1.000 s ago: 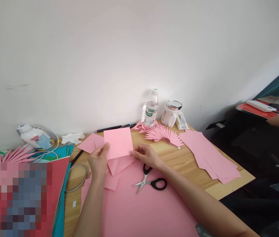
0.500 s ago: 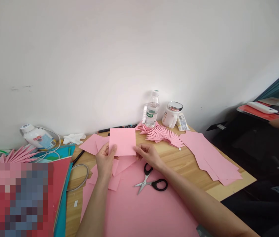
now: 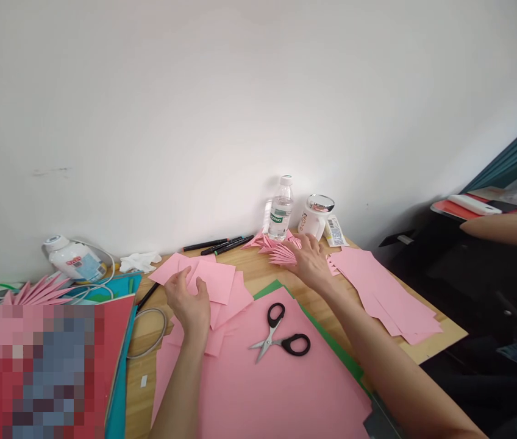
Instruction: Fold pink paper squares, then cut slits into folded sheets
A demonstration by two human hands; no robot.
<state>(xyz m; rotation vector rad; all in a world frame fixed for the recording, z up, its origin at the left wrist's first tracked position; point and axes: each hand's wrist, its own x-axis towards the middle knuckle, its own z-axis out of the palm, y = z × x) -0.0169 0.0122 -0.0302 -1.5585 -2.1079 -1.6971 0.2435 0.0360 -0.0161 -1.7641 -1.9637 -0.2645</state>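
The large pink sheet (image 3: 267,396) covers the near part of the worktop (image 3: 263,269), with scissors (image 3: 269,340) lying slightly parted on it, a green sheet (image 3: 327,338) showing beneath its right side. Beyond the scissors, the left hand (image 3: 191,299) arches with thumb and fingers apart, nothing visibly pinched, just at the left side of a small pink square (image 3: 216,281) on overlapping paper; contact is unclear. The square should be light and limp, easily creased, best taken by an edge.

Toward the right edge lie cut pink strips (image 3: 380,292). Towards the back edge, the right hand (image 3: 310,263) bends its fingers down over the pleated pink fan (image 3: 282,255), partly hiding it; I cannot tell whether they pinch it. The fan looks light, springy across the pleats and easily crushed, so an end fold would suit a grip. Behind, along the back edge, stand a bottle (image 3: 280,216) and a lidded mug (image 3: 311,223).
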